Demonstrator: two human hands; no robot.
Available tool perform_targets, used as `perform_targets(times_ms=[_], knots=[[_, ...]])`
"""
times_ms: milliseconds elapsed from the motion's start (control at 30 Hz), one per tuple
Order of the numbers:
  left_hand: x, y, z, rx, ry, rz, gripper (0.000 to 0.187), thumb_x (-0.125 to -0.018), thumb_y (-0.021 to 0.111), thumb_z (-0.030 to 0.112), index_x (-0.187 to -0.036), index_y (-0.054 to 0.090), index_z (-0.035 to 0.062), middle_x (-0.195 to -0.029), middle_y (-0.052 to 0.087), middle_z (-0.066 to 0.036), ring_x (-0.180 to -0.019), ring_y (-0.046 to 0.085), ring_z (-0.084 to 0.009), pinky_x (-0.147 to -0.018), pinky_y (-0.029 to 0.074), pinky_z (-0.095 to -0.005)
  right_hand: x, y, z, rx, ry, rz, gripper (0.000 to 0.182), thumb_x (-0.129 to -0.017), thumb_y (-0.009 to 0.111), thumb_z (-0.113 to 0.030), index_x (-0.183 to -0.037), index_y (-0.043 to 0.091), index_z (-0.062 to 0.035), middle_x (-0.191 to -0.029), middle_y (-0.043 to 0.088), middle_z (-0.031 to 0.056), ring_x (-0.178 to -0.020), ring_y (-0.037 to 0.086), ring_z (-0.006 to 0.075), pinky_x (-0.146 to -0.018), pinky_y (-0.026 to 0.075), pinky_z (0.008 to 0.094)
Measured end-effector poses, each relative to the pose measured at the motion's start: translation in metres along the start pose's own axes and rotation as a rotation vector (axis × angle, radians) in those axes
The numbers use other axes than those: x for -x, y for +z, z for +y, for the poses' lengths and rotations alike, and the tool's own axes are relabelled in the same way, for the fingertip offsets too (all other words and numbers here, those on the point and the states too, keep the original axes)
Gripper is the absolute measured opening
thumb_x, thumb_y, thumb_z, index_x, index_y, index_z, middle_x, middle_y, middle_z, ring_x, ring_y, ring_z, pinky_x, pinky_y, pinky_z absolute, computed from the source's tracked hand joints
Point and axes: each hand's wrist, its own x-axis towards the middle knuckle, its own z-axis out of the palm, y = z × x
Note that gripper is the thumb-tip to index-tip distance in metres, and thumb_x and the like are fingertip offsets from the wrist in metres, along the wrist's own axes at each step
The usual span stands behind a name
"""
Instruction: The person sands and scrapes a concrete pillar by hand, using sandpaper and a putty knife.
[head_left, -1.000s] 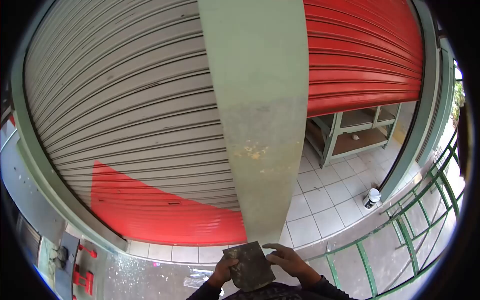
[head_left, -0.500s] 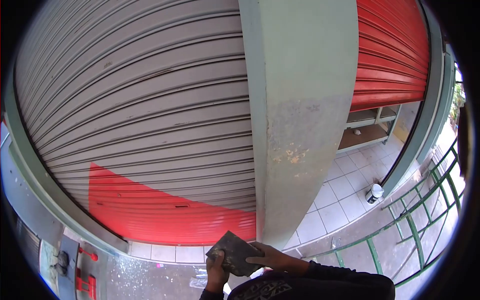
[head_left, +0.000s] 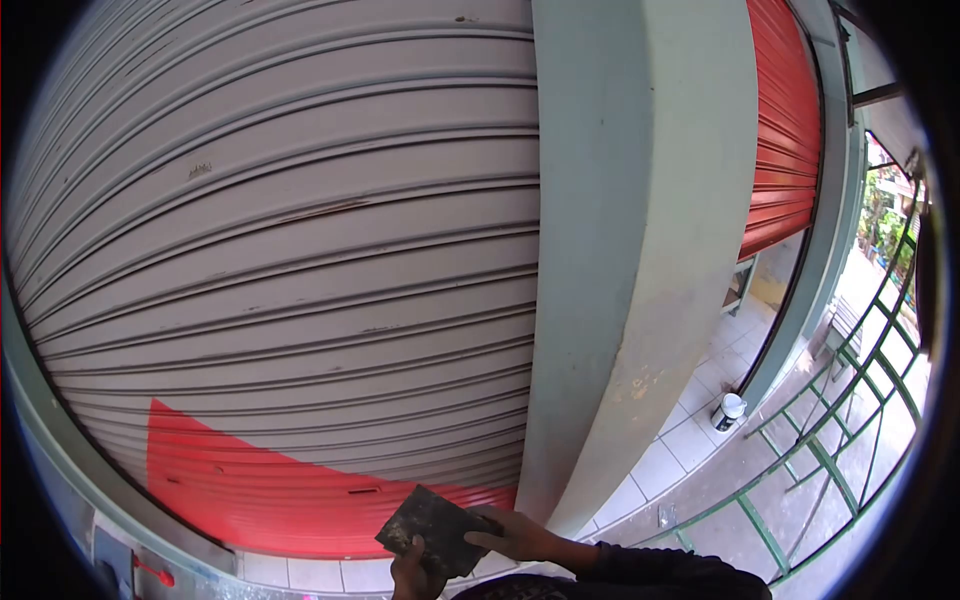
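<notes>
Sanding sheet held two-handed before a half-painted roller shutter.

The left hand [head_left: 412, 572] grips the lower edge of a dark, gritty, roughly square abrasive sheet [head_left: 432, 530], fingers closed under it; the right hand [head_left: 512, 535] lies flat across its right side, thumb and fingers pinching it. The sheet sits low in view, just before the shutter's red-painted bottom band [head_left: 260, 495]. Judged step: readying the sheet; pressing it flat to the ribbed, corrugated grey metal shutter [head_left: 280, 250] beside the smooth pale-green pillar [head_left: 640, 250] would call for firm, even contact.
</notes>
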Motion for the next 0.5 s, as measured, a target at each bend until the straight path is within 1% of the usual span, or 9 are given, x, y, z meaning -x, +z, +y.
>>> perform_targets(times_ms=[33, 67, 100, 167, 200, 300, 400, 433, 500], knots=[[-0.023, -0.018, -0.003, -0.319, 0.198, -0.047, 0.038, -0.11, 0.049, 0.026, -0.123, 0.065, -0.0051, -0.115, 0.07, -0.012, -0.101, 0.063, -0.0195, -0.087, 0.054, -0.0371, -0.006, 0.001, -0.005, 0.117, -0.13, 0.193, 0.047, -0.099, 0.071, -0.023, -0.139, 0.056, -0.0015, -0.109, 0.07, 0.0093, -0.094, 0.069, 0.0174, -0.085, 0.054, 0.0315], [-0.046, -0.037, -0.003, -0.531, 0.369, -0.09, 0.042, -0.102, 0.058, 0.029, -0.132, 0.06, -0.0007, -0.116, 0.069, -0.017, -0.097, 0.064, -0.0284, -0.081, 0.055, -0.0423, -0.008, 0.0, -0.008, 0.237, -0.257, 0.386, 0.045, -0.099, 0.07, -0.02, -0.138, 0.056, -0.0006, -0.106, 0.07, 0.0098, -0.091, 0.07, 0.0178, -0.083, 0.054, 0.0314], [-0.055, -0.043, 0.009, -0.53, 0.414, -0.132, 0.045, -0.103, 0.056, 0.029, -0.136, 0.053, -0.0015, -0.122, 0.064, -0.018, -0.104, 0.06, -0.0294, -0.087, 0.051, -0.0423, -0.005, 0.001, -0.009, 0.357, -0.367, 0.573, 0.044, -0.099, 0.068, -0.017, -0.137, 0.055, 0.0003, -0.104, 0.069, 0.0102, -0.087, 0.071, 0.0181, -0.081, 0.054, 0.0314], [-0.073, -0.03, 0.066, -0.056, 0.262, -0.291, 0.052, -0.106, 0.05, 0.029, -0.145, 0.04, -0.0033, -0.135, 0.054, -0.021, -0.12, 0.051, -0.0314, -0.099, 0.043, -0.0423, 0.004, -0.009, -0.023, 0.386, -0.585, 0.932, 0.039, -0.098, 0.065, -0.01, -0.134, 0.054, 0.0031, -0.11, 0.067, 0.0159, -0.097, 0.069, 0.0201, -0.084, 0.054, 0.0321], [-0.08, -0.021, 0.096, 0.117, 0.222, -0.376, 0.055, -0.107, 0.047, 0.029, -0.149, 0.033, -0.0042, -0.142, 0.049, -0.022, -0.128, 0.047, -0.0324, -0.105, 0.038, -0.0424, 0.01, -0.018, -0.033, 0.543, -0.719, 1.103, 0.039, -0.099, 0.063, -0.012, -0.133, 0.053, 0.0035, -0.116, 0.063, 0.0186, -0.106, 0.066, 0.024, -0.09, 0.053, 0.0349], [-0.102, 0.019, 0.173, 0.256, 0.348, -0.61, 0.068, -0.11, 0.039, 0.029, -0.162, 0.014, -0.0068, -0.161, 0.035, -0.025, -0.151, 0.034, -0.0353, -0.123, 0.026, -0.0424, 0.017, -0.04, -0.075, 1.021, -0.971, 1.504, 0.05, -0.1, 0.061, -0.023, -0.141, 0.047, 0.0028, -0.144, 0.046, 0.0299, -0.138, 0.047, 0.0407, -0.112, 0.04, 0.0485], [-0.117, 0.083, 0.223, 0.189, 0.682, -0.713, 0.067, -0.111, 0.035, 0.028, -0.16, 0.013, -0.0114, -0.167, 0.022, -0.029, -0.157, 0.02, -0.0384, -0.126, 0.016, -0.0428, 0.016, -0.052, -0.099, 1.354, -0.799, 1.601, 0.061, -0.101, 0.057, -0.03, -0.15, 0.038, 0.0027, -0.157, 0.033, 0.0359, -0.148, 0.032, 0.0497, -0.12, 0.026, 0.0573], [-0.121, 0.114, 0.235, 0.201, 0.817, -0.72, 0.066, -0.111, 0.035, 0.028, -0.16, 0.015, -0.0113, -0.166, 0.022, -0.03, -0.157, 0.02, -0.0397, -0.127, 0.015, -0.0432, 0.015, -0.059, -0.095, 1.357, -0.748, 1.501, 0.07, -0.102, 0.055, -0.032, -0.156, 0.031, 0.0032, -0.164, 0.017, 0.0392, -0.153, 0.02, 0.0545, -0.122, 0.019, 0.0608], [-0.124, 0.168, 0.261, 0.223, 1.092, -0.716, 0.065, -0.11, 0.034, 0.028, -0.159, 0.017, -0.0113, -0.166, 0.021, -0.031, -0.157, 0.018, -0.0423, -0.127, 0.014, -0.044, 0.002, -0.07, -0.071, 1.263, -0.781, 1.434, 0.075, -0.102, 0.054, -0.033, -0.16, 0.024, 0.0035, -0.164, 0.013, 0.04, -0.153, 0.016, 0.0562, -0.123, 0.016, 0.0611]])
